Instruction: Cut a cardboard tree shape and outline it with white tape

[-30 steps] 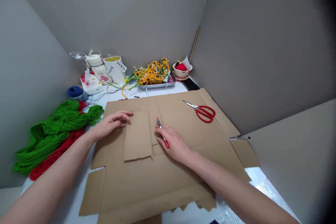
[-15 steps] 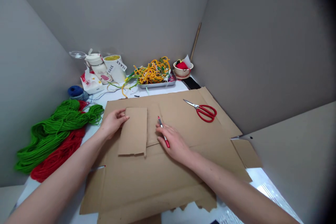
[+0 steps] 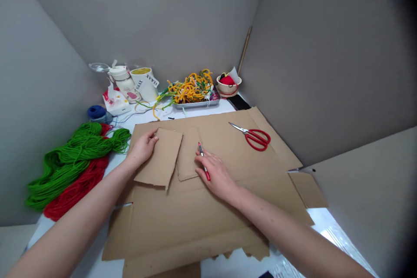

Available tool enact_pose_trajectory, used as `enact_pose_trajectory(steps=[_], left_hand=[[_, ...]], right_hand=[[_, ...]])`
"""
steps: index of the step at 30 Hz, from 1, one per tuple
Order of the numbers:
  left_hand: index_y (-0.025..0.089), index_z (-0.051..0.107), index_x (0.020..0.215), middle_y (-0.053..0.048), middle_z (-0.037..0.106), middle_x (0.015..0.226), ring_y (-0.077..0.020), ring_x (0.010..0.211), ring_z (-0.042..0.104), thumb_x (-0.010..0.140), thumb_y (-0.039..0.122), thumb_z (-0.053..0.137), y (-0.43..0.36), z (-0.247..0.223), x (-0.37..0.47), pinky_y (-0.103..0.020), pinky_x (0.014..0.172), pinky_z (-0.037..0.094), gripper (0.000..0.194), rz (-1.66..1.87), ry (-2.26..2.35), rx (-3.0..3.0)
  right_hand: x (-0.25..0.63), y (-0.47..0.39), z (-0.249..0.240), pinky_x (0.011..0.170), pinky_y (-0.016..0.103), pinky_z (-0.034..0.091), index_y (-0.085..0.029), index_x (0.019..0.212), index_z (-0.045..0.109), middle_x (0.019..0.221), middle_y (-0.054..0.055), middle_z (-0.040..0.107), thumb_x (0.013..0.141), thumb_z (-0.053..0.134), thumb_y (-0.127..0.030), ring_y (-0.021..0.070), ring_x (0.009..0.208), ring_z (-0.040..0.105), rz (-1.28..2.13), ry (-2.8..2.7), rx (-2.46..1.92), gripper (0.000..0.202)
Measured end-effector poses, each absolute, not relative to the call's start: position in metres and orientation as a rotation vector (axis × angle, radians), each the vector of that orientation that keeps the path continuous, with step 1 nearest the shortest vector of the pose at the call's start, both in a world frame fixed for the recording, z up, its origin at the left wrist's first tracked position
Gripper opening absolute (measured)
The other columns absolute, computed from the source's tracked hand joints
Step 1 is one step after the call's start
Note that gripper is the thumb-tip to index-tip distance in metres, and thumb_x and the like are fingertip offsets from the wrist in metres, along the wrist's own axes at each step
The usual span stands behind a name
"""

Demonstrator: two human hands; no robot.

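Clock positions are read from the middle of the large cardboard sheet (image 3: 202, 221), twelve being the far side.

My left hand (image 3: 141, 150) is at ten o'clock, narrowed, the thumb and fingers pinching the left edge of a small cardboard piece (image 3: 159, 156) close to its far corner. The piece is above the sheet, its near end skewed towards eight o'clock; whether all of it is clear of the sheet I cannot tell. Just beside it, towards three, a rectangle (image 3: 189, 156) shows on the sheet; loose or merely marked, I cannot determine.

My right hand (image 3: 218, 173), near the middle, is partly closed, holding a red pen (image 3: 204, 165) between thumb and fingers, one end pointing towards eleven.

Scissors (image 3: 257, 140) lie at two o'clock, blades closed. Green yarn (image 3: 71, 156) lies at nine, beside red yarn (image 3: 81, 186). A metal tray (image 3: 195, 104) stands at twelve.
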State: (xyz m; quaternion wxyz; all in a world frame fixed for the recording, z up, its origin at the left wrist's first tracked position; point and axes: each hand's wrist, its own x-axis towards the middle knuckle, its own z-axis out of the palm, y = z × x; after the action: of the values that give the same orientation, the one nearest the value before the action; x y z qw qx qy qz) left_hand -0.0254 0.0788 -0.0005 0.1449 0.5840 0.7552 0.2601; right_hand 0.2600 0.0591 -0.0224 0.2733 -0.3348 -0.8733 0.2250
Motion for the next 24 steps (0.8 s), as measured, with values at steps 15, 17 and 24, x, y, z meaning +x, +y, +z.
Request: enact_pose_trajectory(steps=[15,17,24], left_hand=[[0.009,0.048,0.131,-0.017,0.06,0.121,-0.0277,0.112,0.054,0.086,0.035,0.041,0.082,-0.012,-0.016,-0.041,0.097,0.039,0.052,0.653,2.194,1.88],[0.009,0.048,0.13,-0.017,0.06,0.12,-0.0279,0.111,0.055,0.085,0.038,0.043,0.083,-0.012,-0.016,-0.04,0.095,0.04,0.054,0.628,2.22,1.893],[0.006,0.049,0.129,-0.019,0.062,0.113,-0.0291,0.107,0.056,0.086,0.039,0.043,0.085,-0.012,-0.013,-0.039,0.092,0.043,0.055,0.552,2.251,1.937]], right_hand=[[0.259,0.058,-0.022,0.103,0.047,0.036,-0.022,0.11,0.051,0.125,0.013,0.057,0.086,0.052,-0.017,0.0238,0.128,0.041,0.568,-2.354,-0.891,0.024],[0.26,0.058,-0.022,0.103,0.047,0.036,-0.021,0.11,0.052,0.126,0.013,0.056,0.086,0.052,-0.017,0.0237,0.128,0.041,0.563,-2.361,-0.895,0.024],[0.259,0.058,-0.021,0.104,0.046,0.035,-0.021,0.109,0.052,0.125,0.012,0.057,0.087,0.052,-0.017,0.0232,0.127,0.041,0.569,-2.369,-0.905,0.022]])
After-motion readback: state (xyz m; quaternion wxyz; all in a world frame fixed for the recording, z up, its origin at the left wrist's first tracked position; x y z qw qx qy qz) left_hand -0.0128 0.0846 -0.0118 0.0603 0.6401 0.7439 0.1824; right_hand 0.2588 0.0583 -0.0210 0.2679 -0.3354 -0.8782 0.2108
